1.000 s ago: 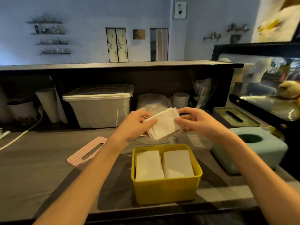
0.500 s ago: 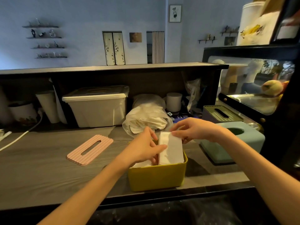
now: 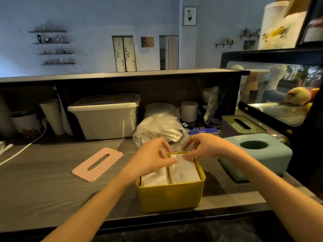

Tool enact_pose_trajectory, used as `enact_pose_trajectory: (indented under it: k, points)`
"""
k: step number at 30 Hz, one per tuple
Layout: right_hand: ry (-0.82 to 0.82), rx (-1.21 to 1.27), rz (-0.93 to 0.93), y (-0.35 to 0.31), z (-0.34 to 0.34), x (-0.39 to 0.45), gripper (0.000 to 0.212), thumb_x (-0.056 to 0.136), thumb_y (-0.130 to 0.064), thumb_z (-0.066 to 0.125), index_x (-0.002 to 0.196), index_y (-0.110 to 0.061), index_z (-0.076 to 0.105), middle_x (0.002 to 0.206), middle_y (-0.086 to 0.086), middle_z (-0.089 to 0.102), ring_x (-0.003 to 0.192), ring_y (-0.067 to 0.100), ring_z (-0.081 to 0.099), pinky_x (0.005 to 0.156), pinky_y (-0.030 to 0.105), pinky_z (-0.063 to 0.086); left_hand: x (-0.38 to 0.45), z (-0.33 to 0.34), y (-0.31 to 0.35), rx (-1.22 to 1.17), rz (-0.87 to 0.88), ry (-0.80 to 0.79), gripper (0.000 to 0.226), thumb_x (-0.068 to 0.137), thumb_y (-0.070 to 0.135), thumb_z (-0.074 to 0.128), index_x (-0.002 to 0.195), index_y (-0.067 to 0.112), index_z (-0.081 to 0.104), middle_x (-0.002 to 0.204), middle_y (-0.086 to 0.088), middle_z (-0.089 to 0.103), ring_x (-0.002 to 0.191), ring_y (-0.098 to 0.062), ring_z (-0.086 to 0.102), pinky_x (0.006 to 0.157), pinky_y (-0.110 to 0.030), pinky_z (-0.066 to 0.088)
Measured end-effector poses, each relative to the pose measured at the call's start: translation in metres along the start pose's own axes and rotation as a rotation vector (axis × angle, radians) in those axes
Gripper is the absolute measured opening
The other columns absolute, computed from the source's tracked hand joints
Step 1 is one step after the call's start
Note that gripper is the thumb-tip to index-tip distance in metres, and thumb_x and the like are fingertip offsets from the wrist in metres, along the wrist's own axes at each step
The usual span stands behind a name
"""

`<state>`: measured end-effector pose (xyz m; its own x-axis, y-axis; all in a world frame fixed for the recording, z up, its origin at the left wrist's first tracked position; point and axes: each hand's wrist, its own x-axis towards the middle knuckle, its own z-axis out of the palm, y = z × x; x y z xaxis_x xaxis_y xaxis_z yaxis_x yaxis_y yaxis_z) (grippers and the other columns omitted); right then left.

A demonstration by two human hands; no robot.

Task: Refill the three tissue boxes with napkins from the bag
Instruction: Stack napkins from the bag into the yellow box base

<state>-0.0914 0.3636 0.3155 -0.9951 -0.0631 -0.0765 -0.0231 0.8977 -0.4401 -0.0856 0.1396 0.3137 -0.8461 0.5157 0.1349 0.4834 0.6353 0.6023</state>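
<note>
Dim, bluish indoor light, brighter glare at the display case [image 3: 279,109] far right, wide-angle bending at edges, slightly soft.

Plastic, paper and wood grain on a dim tabletop [image 3: 43,180].

The yellow box [image 3: 170,198] looks like smooth matt plastic, filled with soft white paper napkins [image 3: 185,172]; the bag [image 3: 157,131] behind it is thin, crinkled, glossy clear film. The pink lid [image 3: 97,164] is ribbed matt plastic. The blue box [image 3: 258,158] has a dull, smooth finish; the lidded box [image 3: 243,126] carries a ridged top. The storage bin [image 3: 104,117] is translucent milky plastic. The tabletop shows matt grey wood grain.
</note>
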Motion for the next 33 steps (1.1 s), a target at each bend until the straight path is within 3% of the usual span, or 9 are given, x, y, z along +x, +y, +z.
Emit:
enact_pose_trajectory:
  k: [3,7,10,14,18,20,23,27,33]
  points:
    - [0.137,0.185,-0.021,0.006,-0.008,0.008,0.028,0.091,-0.046,0.072,0.112,-0.028,0.069,0.092,-0.009,0.071,0.079,0.005,0.068,0.064,0.014,0.051,0.012,-0.025,-0.014,-0.025,0.020,0.116,0.022,0.087,0.040,0.076,0.100,0.025,0.067,0.082,0.007,0.073,0.070,0.005,0.066,0.064,-0.017,0.055]
    - [0.158,0.252,-0.044,0.010,0.006,0.040,0.024,0.097,-0.032,0.068,0.119,-0.023,0.069,0.103,-0.004,0.075,0.085,0.004,0.072,0.082,0.023,0.059,0.041,-0.036,-0.047,-0.033,-0.061,0.131,0.013,0.097,0.032,0.065,0.104,0.022,0.070,0.080,0.007,0.076,0.074,0.005,0.068,0.067,-0.010,0.052]
    - [0.151,0.168,-0.005,0.015,0.021,0.072,0.040,0.095,-0.035,0.071,0.132,-0.025,0.061,0.122,-0.003,0.070,0.099,0.007,0.066,0.093,0.026,0.054,0.068,-0.034,-0.072,0.004,-0.084,0.074,0.013,0.099,0.027,0.062,0.106,0.021,0.072,0.085,0.008,0.075,0.078,0.002,0.068,0.078,-0.020,0.058]
    - [0.301,0.193,-0.003,0.020,0.022,0.108,0.066,0.095,-0.031,0.072,0.152,-0.023,0.040,0.133,0.001,0.063,0.115,0.019,0.063,0.101,0.035,0.052,0.110,-0.037,-0.097,-0.053,-0.087,-0.006,0.022,0.101,0.025,0.060,0.119,0.018,0.070,0.104,0.004,0.073,0.089,-0.012,0.070,0.076,-0.023,0.059]
    - [0.433,0.231,-0.117,0.025,0.032,0.137,0.038,0.095,-0.018,0.072,0.131,-0.012,0.065,0.119,0.003,0.072,0.104,0.015,0.067,0.100,0.036,0.055,0.143,-0.025,-0.115,-0.185,-0.112,0.163,0.034,0.099,0.022,0.062,0.133,0.017,0.057,0.122,0.000,0.063,0.103,-0.016,0.065,0.089,-0.033,0.058]
    - [0.454,0.207,-0.156,0.025,0.044,0.146,0.029,0.093,-0.016,0.074,0.122,-0.012,0.072,0.114,0.003,0.073,0.102,0.013,0.067,0.098,0.034,0.055,0.150,-0.008,-0.121,-0.269,-0.090,0.253,0.035,0.098,0.021,0.064,0.132,0.018,0.057,0.124,0.002,0.063,0.099,-0.015,0.066,0.088,-0.032,0.058]
    - [0.461,0.188,-0.186,0.024,0.065,0.157,0.049,0.089,-0.025,0.078,0.133,-0.013,0.062,0.128,0.004,0.066,0.117,0.018,0.061,0.101,0.027,0.046,0.154,0.020,-0.130,-0.292,-0.028,0.408,0.034,0.096,0.017,0.066,0.129,0.019,0.059,0.120,0.007,0.063,0.092,-0.011,0.065,0.075,-0.014,0.051]
    - [0.438,0.175,-0.177,0.031,0.081,0.166,0.063,0.090,-0.033,0.076,0.144,-0.014,0.050,0.139,0.008,0.060,0.127,0.024,0.055,0.103,0.032,0.042,0.155,0.033,-0.135,-0.332,-0.010,0.524,0.022,0.095,0.017,0.067,0.117,0.020,0.064,0.106,0.005,0.067,0.079,-0.015,0.065,0.067,-0.017,0.051]
    - [0.550,0.176,-0.249,0.035,0.085,0.170,0.042,0.090,-0.021,0.073,0.132,-0.016,0.068,0.130,0.004,0.069,0.124,0.022,0.061,0.108,0.037,0.046,0.149,0.026,-0.135,-0.358,-0.013,0.531,0.012,0.096,0.019,0.067,0.107,0.019,0.066,0.102,0.014,0.067,0.083,-0.002,0.062,0.068,-0.012,0.050]
